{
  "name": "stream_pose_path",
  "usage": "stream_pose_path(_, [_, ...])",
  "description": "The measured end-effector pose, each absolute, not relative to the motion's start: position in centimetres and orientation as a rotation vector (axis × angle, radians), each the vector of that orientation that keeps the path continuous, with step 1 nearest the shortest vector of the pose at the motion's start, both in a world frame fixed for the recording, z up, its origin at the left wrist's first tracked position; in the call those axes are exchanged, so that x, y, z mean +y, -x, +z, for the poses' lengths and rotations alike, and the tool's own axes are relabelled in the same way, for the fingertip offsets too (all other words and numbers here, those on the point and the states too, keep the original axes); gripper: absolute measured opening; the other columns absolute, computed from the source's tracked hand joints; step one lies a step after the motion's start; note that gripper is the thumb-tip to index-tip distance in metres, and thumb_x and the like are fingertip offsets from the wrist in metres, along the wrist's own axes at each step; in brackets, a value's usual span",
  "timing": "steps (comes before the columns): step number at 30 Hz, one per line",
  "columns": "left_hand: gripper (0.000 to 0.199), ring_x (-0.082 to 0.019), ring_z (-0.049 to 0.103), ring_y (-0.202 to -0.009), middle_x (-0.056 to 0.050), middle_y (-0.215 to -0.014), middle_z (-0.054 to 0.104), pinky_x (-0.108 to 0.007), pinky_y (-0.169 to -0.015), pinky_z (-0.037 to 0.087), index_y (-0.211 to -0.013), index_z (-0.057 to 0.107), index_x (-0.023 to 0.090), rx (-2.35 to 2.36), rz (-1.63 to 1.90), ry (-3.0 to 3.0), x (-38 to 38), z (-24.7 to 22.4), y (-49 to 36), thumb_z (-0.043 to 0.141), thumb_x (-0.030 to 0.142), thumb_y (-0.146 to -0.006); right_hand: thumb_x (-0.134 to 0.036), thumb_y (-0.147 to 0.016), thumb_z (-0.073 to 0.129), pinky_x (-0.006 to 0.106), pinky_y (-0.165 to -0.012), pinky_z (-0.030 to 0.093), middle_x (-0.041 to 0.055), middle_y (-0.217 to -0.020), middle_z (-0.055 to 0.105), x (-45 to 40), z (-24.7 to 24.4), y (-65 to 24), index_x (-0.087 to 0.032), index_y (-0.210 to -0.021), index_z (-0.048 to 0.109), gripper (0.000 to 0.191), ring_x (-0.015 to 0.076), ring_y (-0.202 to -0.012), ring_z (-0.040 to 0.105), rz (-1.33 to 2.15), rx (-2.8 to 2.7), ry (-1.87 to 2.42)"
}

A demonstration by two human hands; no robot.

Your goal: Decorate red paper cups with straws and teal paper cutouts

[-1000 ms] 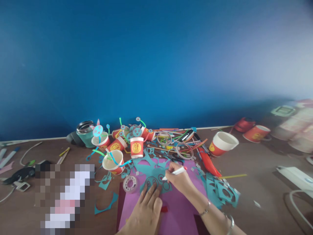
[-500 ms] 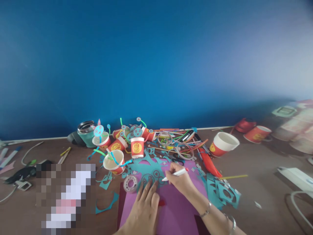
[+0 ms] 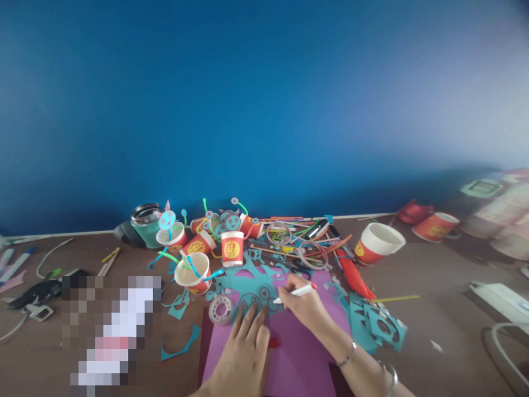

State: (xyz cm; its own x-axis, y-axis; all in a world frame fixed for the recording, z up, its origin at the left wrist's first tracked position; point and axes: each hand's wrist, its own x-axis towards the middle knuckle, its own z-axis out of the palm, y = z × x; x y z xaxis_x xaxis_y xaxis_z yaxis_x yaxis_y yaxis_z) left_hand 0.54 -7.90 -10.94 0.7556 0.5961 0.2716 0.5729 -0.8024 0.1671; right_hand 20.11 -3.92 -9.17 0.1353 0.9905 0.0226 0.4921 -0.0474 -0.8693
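My right hand (image 3: pixel 300 298) grips a white marker (image 3: pixel 298 292) with a red end, its tip at small circles drawn on a sheet of teal paper (image 3: pixel 243 282). Hearts and round shapes are outlined there. My left hand (image 3: pixel 249 342) lies with fingers stretched out, fingertips pressing the lower edge of the teal paper. Beneath both is a purple sheet (image 3: pixel 297 353). A small red object (image 3: pixel 273 343), mostly hidden, shows beside my left thumb. A roll of clear tape (image 3: pixel 220 310) rests left of the teal paper.
Red-and-white paper cups (image 3: pixel 232 251) with straws and paper faces stand behind. A larger cup (image 3: pixel 378 242) leans at right near a red pouch-like object (image 3: pixel 357 278). Teal scraps (image 3: pixel 384 325) lie around. A teal flask (image 3: pixel 146 226) stands by the blue wall (image 3: pixel 264 110).
The marker and my right hand have shifted very slightly left across the drawn circle. My left hand stays in place.
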Motion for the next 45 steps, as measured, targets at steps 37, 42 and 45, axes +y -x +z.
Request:
stream_pose_path(37, [0.031,-0.038,0.043,-0.125,-0.019,-0.134,0.051,-0.053,-0.097,0.04,-0.11,0.05,0.01,0.978,0.435,-2.949,-8.0,-10.8,-0.7,0.047,0.015,-0.08,-0.023,-0.07,0.049,0.02,-0.043,0.033,-0.0061,-0.042,0.048,-3.7,-9.8,-20.3,-0.023,-0.054,0.036,0.021,0.0101,-0.042,0.044,0.852,-1.408,1.63])
stream_pose_path(42, [0.03,-0.038,0.044,-0.125,-0.018,-0.134,0.051,-0.053,-0.097,0.04,-0.11,0.05,0.011,0.981,0.421,-2.946,-7.9,-10.7,-0.6,0.048,0.017,-0.08,-0.024,-0.068,0.048,0.02,-0.043,0.032,-0.0073,-0.041,0.044,-3.7,-9.8,-20.2,-0.024,-0.054,0.034,0.019,0.0098,-0.041,0.043,0.874,-1.375,1.647])
stream_pose_path(45, [0.032,-0.039,0.044,-0.124,-0.019,-0.134,0.051,-0.054,-0.097,0.04,-0.11,0.05,0.01,0.978,0.404,-2.942,-7.9,-10.7,-0.6,0.049,0.019,-0.08,-0.025,-0.067,0.048,0.021,-0.043,0.032,-0.0068,-0.041,0.045,-3.7,-9.4,-20.2,-0.024,-0.053,0.035,0.02,0.0103,-0.041,0.044,0.881,-1.386,1.653])
